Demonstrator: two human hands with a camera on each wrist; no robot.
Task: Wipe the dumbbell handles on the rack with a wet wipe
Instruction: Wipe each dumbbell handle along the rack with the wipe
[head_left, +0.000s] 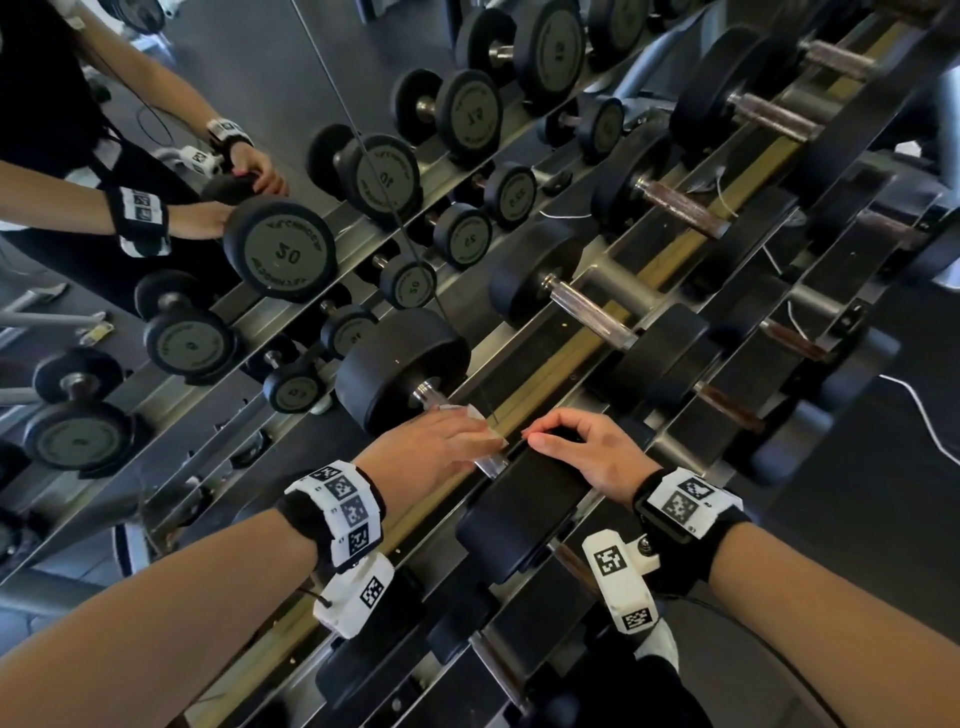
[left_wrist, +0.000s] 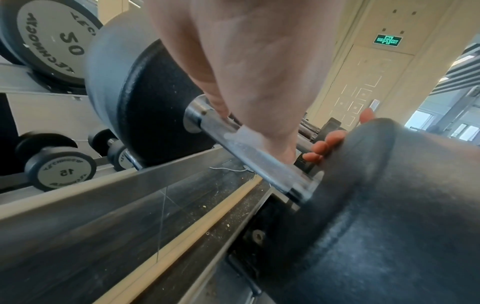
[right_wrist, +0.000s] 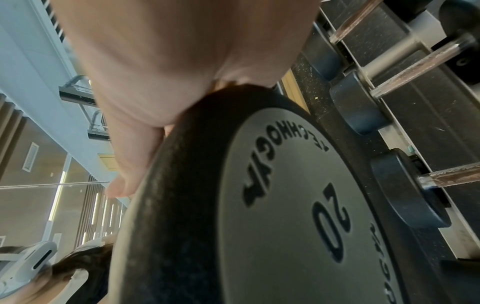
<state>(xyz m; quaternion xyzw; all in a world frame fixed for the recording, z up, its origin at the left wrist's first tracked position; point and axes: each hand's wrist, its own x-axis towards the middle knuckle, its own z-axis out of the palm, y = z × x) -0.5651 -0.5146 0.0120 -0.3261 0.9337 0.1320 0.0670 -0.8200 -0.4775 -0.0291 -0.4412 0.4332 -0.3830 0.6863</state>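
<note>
The left hand (head_left: 431, 447) is wrapped around the dumbbell (head_left: 405, 364) handle (left_wrist: 249, 152) with the wipe (head_left: 480, 415) clamped under its fingers. The right hand (head_left: 592, 452) rests curled over the near weight head (right_wrist: 285, 205), on the rack's (head_left: 545, 364) near rail

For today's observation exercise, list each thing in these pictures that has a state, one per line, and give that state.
20 dumbbell: lying on the rack, not lifted.
Dumbbell handle: partly covered by the wipe.
Wet wipe: pressed on the handle under the left hand.
Left hand: wrapped over wipe and handle.
Right hand: resting on the near weight head, fingers curled over its edge.
Rack: loaded with dumbbells.
</note>
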